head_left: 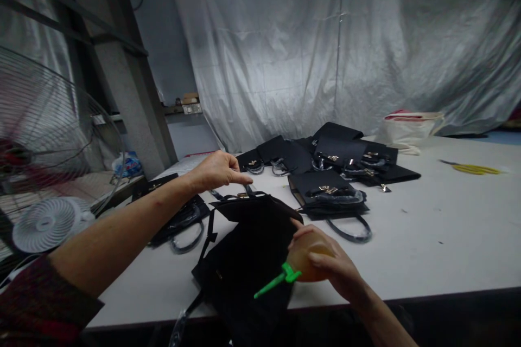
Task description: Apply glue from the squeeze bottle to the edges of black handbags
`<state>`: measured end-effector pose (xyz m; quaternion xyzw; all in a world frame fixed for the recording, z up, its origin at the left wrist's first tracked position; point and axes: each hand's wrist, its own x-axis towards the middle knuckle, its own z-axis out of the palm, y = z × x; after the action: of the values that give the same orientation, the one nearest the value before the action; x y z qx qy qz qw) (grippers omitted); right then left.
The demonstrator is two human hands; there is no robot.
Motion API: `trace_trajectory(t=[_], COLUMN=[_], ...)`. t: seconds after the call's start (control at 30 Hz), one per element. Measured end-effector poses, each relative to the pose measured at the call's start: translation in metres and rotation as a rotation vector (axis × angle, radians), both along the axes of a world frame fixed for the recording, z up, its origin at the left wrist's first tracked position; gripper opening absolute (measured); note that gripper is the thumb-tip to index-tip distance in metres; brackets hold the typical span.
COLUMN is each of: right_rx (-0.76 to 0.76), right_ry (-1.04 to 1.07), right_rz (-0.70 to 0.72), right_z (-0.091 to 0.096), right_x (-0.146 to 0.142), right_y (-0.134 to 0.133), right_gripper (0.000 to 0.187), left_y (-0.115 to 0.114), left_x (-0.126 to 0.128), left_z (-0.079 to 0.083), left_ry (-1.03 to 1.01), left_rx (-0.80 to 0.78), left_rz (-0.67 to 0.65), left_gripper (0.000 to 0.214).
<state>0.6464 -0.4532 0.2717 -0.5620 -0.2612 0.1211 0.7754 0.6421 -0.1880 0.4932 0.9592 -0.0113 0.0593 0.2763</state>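
Note:
A black handbag (244, 249) lies tilted at the table's front edge, its dark inside facing me. My left hand (220, 169) is at the bag's far upper edge, fingers curled and thumb pressed down by the handle; the exact grip is partly hidden. In my right hand (336, 263) is a squeeze bottle (311, 255) of amber liquid. Its green nozzle (272, 284) points left and down over the bag. The right index finger reaches the bag's right edge. Close by on the right lies another black handbag (325, 187) with gold-coloured hardware and a plastic-wrapped handle.
Several black handbags (340, 149) are heaped at the back of the white table (427, 244). More black bags (179, 222) lie left, behind my forearm. Yellow-handled snips (474, 168) and a cream cloth bag (409, 127) are on the right. Fans (52, 223) stand at far left.

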Motion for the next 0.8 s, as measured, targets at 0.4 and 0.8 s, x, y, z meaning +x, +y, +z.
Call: trace_trajectory(t=[0.4, 0.8], right_rx=[0.286, 0.770], right_ry=[0.163, 0.321], right_rz=[0.278, 0.175], right_z=[0.038, 0.077], right_x=[-0.010, 0.017], right_y=[0.037, 0.069], right_gripper=[0.057, 0.018], left_y=[0.006, -0.032], left_x=[0.027, -0.079], left_z=[-0.058, -0.174], left_ry=[-0.558, -1.066], left_rx=[0.270, 0.406], left_rz=[-0.292, -0.710], left_gripper=[0.035, 0.027])
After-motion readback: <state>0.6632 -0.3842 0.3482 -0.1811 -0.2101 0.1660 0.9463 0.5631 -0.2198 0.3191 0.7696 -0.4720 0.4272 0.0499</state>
